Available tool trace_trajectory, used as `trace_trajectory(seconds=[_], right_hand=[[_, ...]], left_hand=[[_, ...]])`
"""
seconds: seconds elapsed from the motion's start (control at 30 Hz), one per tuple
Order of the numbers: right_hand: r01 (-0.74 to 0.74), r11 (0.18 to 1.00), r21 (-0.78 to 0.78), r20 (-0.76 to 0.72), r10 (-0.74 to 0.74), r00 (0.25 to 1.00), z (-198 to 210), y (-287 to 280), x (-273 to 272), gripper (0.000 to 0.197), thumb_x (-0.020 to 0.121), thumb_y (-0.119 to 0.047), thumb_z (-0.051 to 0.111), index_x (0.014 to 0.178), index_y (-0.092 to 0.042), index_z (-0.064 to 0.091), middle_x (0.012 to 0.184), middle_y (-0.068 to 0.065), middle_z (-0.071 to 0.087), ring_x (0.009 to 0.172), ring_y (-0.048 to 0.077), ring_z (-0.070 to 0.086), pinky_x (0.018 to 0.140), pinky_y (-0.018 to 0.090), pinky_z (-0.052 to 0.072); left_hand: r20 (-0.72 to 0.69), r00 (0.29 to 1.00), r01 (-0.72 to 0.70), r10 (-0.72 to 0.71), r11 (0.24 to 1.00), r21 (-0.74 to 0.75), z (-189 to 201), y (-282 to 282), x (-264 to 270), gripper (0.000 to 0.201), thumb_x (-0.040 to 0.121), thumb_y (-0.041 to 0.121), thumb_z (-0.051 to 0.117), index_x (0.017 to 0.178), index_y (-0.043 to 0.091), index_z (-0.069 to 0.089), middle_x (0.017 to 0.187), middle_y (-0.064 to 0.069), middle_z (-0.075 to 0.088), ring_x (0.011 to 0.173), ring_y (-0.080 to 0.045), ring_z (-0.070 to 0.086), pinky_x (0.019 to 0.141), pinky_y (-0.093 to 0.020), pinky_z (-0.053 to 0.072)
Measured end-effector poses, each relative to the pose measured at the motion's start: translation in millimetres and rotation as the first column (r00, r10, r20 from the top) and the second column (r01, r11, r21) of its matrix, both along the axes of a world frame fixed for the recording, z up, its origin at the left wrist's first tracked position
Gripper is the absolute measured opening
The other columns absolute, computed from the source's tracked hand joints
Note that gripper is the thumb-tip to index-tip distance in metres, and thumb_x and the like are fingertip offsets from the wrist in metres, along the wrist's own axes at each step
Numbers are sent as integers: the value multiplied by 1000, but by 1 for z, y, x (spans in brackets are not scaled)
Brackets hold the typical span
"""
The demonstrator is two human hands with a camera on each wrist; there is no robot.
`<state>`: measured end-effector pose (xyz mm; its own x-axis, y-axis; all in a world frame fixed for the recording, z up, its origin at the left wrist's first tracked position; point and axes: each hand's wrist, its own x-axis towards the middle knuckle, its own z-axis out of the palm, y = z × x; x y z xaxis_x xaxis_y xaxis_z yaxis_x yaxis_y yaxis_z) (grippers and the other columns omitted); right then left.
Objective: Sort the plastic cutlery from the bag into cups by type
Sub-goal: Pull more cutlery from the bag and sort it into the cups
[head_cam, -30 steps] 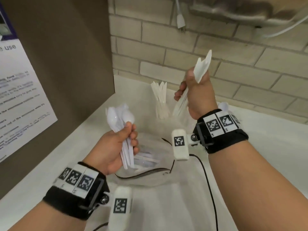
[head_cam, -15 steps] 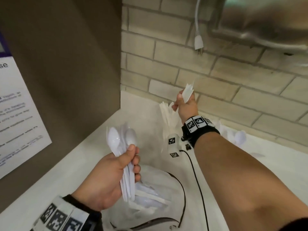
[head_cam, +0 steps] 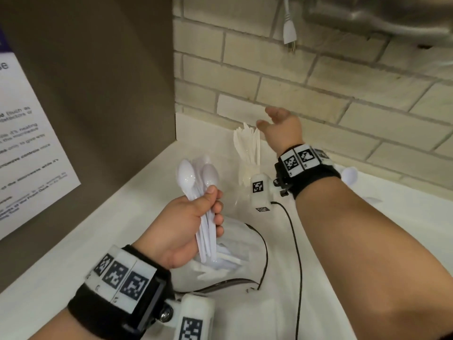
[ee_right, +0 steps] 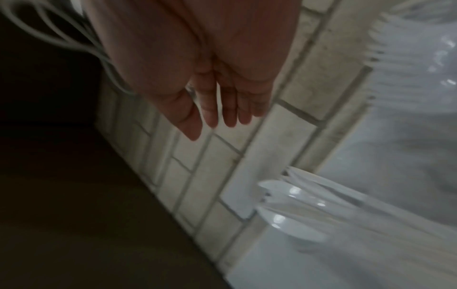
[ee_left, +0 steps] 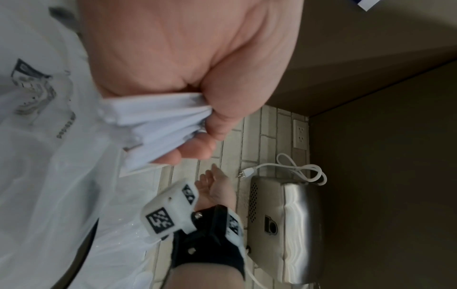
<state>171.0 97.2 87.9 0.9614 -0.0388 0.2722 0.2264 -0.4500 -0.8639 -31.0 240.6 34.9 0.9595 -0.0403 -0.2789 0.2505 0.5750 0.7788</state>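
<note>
My left hand [head_cam: 213, 209] grips a bunch of white plastic spoons [head_cam: 196, 177] by their handles, bowls up, above the clear plastic bag [head_cam: 235, 263]. The bag lies on the white counter and holds more white cutlery. In the left wrist view the spoon handles [ee_left: 158, 125] stick out of the closed fist. My right hand [head_cam: 277, 121] is open and empty, fingers spread, just above and to the right of a clear cup of upright white cutlery [head_cam: 247, 146] by the brick wall. In the right wrist view the fingers [ee_right: 217, 109] are straight and hold nothing.
More white spoons [head_cam: 349, 174] show behind my right wrist. A brown panel [head_cam: 98, 94] with a notice stands on the left. A loose plug [head_cam: 289, 33] and a steel appliance [head_cam: 380, 13] hang above the brick wall. A black cable [head_cam: 296, 241] crosses the counter.
My right hand reached out to the cup at the wall with white cutlery in it and has let go; it is now open and empty. The left hand still holds the spoons.
</note>
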Motion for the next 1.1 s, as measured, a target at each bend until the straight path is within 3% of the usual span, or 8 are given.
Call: trace_trajectory(seconds=[0.17,0.33,0.43,0.6,0.7,0.83,0.97,1.1], right_hand=[[-225,973,57,-20,227,974,45,-14,-88,9,83,-19,72,91,-23,70,89,-11,69,84,2,63,78,18,48],[-324,941,-96,-113,313,943,38,-38,-162,9,82,-24,71,91,-26,70,81,-11,66,65,-3,56,64,18,46],[-265,964,-22,-79,263,962,23,-44,-183,8,80,-20,75,85,-19,69,70,-5,60,52,-1,51,53,17,41],[-263,965,-26,-111,258,960,4,-44,-194,16,78,-22,78,83,-10,69,67,1,63,53,7,54,56,25,48],[-242,970,-8,-111,239,965,1,-45,-193,15,84,-19,71,80,-7,64,68,7,60,59,14,56,60,34,53],[-208,962,177,-133,233,963,1,-48,-192,17,94,-16,58,78,-14,54,73,7,61,65,15,61,62,33,54],[-160,942,296,-104,199,975,-4,-49,-189,14,95,-16,55,84,-8,52,88,19,68,72,24,63,74,45,54],[-153,884,441,-18,179,984,1,-46,-191,12,98,-10,48,86,-15,47,82,8,67,75,26,66,67,39,54]], left_hand=[[26,997,67,-68,997,34,8,-13,-6,21,90,31,58,92,11,61,67,0,54,55,-14,52,58,-29,48],[101,977,181,-188,981,72,14,-30,-15,27,84,30,59,98,9,65,66,1,55,55,-14,52,57,-27,49],[129,966,203,-225,966,159,15,-40,-18,24,84,28,59,99,10,63,67,1,51,56,-11,46,57,-26,42],[141,935,282,-325,924,260,18,-56,-21,13,96,10,46,88,12,57,67,6,57,64,-10,45,64,-26,43],[163,914,336,-371,919,206,20,-59,-22,9,91,15,50,92,12,58,64,11,63,66,-11,46,67,-28,44],[163,917,349,-363,931,111,18,-56,-20,27,82,26,55,103,10,59,75,1,58,69,-15,53,74,-36,55],[148,925,355,-351,935,4,13,-54,-16,43,86,31,56,120,4,53,76,-3,54,70,-19,56,77,-41,56],[148,935,327,-323,945,3,12,-53,-12,47,88,29,56,129,7,51,77,-3,57,67,-19,60,75,-42,55]])
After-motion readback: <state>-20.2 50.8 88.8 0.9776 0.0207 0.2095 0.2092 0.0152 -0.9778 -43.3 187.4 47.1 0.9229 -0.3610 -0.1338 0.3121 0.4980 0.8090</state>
